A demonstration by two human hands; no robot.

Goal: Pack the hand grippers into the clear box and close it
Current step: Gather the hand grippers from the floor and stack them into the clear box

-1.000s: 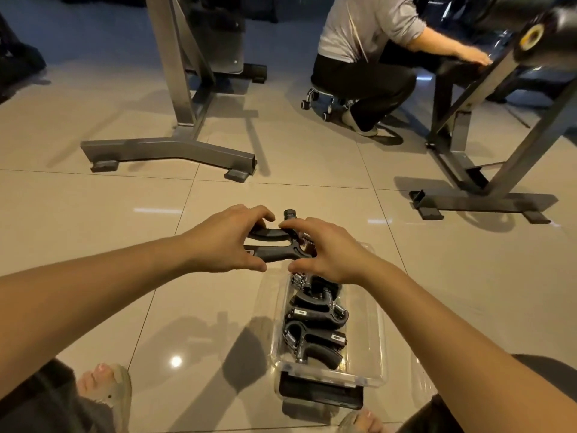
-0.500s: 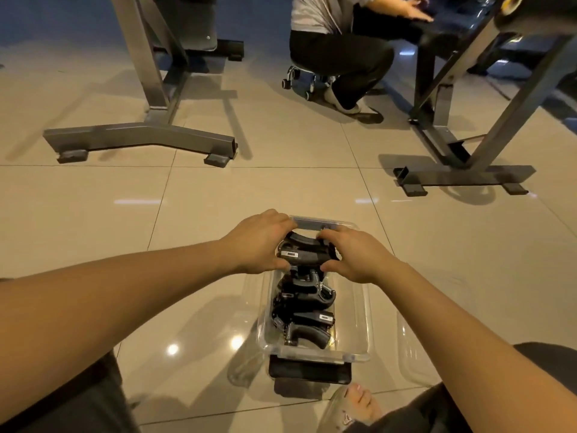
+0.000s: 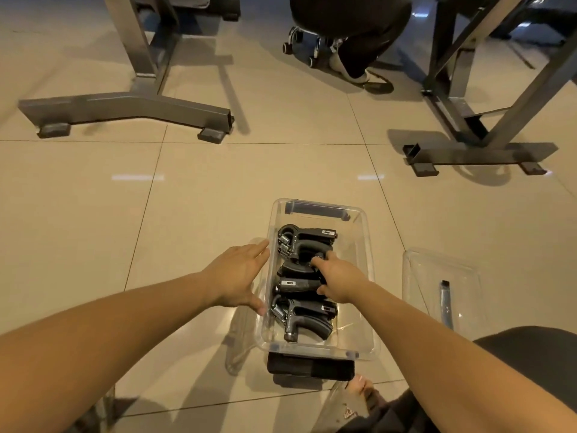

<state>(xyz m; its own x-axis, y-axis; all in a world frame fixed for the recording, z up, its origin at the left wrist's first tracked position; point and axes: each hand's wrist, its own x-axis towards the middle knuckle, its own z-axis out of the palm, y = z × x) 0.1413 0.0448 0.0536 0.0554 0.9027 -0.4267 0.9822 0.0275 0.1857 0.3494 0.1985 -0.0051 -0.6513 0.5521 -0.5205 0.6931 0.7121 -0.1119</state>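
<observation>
A clear plastic box (image 3: 368,245) stands open on the tiled floor in front of me, with dark clips at its near and far ends. Several black hand grippers (image 3: 304,242) with metal springs lie in a row inside it. My right hand (image 3: 335,276) reaches into the box and its fingers curl around a hand gripper in the middle of the row. My left hand (image 3: 237,273) is spread flat with straight fingers against the box's left outer wall. The clear lid (image 3: 437,282) lies on the floor to the right of the box.
Two grey metal equipment frames (image 3: 125,107) (image 3: 477,151) stand on the floor beyond the box. Another person sits on a wheeled stool (image 3: 299,42) at the back. My knee (image 3: 530,354) and bare foot (image 3: 359,385) are at the lower right.
Both hands lowered a hand gripper into the far end of the box. My left hand then let go and moved to the box's left wall; my right hand shifted to the middle gripper.
</observation>
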